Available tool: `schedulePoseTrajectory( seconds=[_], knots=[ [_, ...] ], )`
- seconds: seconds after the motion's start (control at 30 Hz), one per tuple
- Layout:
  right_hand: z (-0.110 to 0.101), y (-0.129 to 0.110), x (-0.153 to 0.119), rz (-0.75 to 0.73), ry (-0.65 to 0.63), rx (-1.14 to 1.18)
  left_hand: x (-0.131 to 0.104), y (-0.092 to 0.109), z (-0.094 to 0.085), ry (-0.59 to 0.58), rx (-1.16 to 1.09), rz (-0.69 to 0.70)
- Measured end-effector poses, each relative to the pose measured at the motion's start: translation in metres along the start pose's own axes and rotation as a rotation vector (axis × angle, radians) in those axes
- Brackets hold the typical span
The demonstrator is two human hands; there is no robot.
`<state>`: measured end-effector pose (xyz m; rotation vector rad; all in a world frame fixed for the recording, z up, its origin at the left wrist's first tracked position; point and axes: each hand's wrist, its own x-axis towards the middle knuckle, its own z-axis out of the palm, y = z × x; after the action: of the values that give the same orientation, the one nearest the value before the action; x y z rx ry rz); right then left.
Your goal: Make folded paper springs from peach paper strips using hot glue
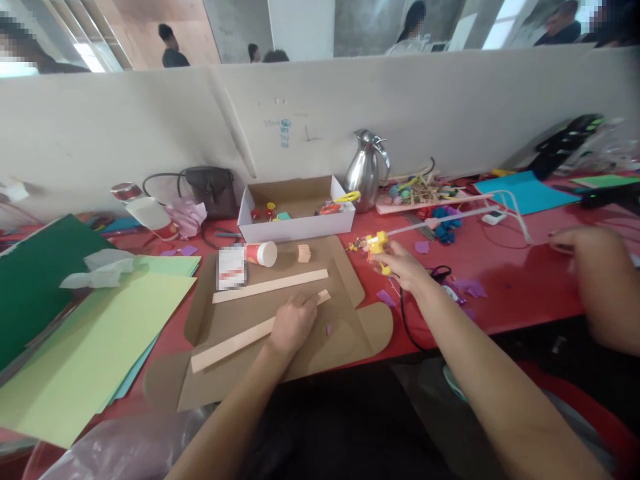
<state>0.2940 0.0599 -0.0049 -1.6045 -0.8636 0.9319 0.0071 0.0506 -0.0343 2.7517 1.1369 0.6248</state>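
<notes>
My left hand is closed over the right part of a pale wooden strip, which lies slantwise on an unfolded brown cardboard box. Beyond it lies a second wooden strip. Off the cardboard's right side, my right hand grips a yellow hot glue gun, its nozzle toward the left. A long clear glue stick reaches out from its back. Small wooden pieces, a red-and-white paper cup and a blurred white packet rest at the cardboard's far side.
A white open box with small items stands behind the cardboard, beside a steel jug. Coloured paper sheets lie left. Craft sticks and pom-poms fill a tray at back right. Another person's arm rests at the right.
</notes>
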Motion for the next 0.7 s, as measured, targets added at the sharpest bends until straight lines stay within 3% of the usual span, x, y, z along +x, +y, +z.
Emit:
schedulePoseTrajectory(
  seconds=[0.1,0.17,0.33,0.43,0.7],
  knots=[
    [-0.004,-0.006,-0.014,-0.090,0.025,0.170,-0.001,0.003,-0.003,0.003,0.096,0.023],
    [-0.008,-0.010,-0.029,-0.138,0.012,0.131,-0.001,0.003,-0.003,0.015,0.093,0.019],
    [-0.016,-0.012,-0.075,-0.140,-0.379,-0.054,-0.001,0.001,0.000,0.035,0.145,0.004],
    [-0.013,-0.008,-0.092,-0.159,-0.487,-0.092,-0.001,0.001,0.000,-0.004,0.176,-0.016],
    [0.009,0.013,-0.084,-0.230,-0.450,-0.295,-0.001,0.002,0.000,-0.005,0.148,-0.040]
  ],
)
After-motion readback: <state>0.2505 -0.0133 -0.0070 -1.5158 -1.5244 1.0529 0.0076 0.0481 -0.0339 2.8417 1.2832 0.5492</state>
